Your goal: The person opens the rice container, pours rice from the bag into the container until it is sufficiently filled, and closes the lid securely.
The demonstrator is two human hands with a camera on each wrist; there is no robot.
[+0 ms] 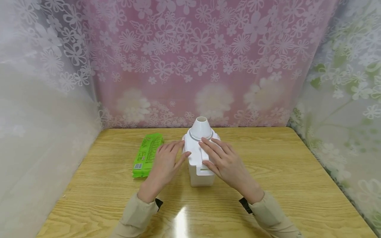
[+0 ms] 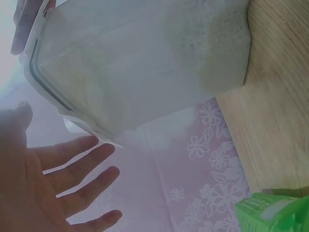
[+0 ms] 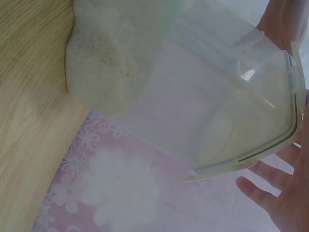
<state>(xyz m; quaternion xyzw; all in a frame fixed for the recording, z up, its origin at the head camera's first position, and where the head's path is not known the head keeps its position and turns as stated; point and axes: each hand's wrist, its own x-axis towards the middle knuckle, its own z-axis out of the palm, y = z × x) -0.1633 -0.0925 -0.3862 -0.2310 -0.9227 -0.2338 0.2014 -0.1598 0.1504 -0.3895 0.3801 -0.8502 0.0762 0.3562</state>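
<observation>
A translucent storage container (image 1: pixel 202 180) stands upright on the table, with a white lid (image 1: pixel 194 156) on it. On the lid's far part sits a white cone-shaped piece (image 1: pixel 200 129), narrow open end up. Grainy pale contents (image 3: pixel 108 58) show low inside the container in the right wrist view. My left hand (image 1: pixel 166 162) is at the lid's left side, fingers extended; the left wrist view shows the fingers (image 2: pixel 84 169) spread beside the lid's edge. My right hand (image 1: pixel 228 164) lies over the lid's right part with straightened fingers, its fingertips apparently touching the top.
A bright green soft packet (image 1: pixel 147 155) with printed text and a barcode lies left of the container, close to my left hand. The wooden table (image 1: pixel 268 158) is bordered by a pink floral curtain (image 1: pixel 190 66) behind and pale sheets at both sides.
</observation>
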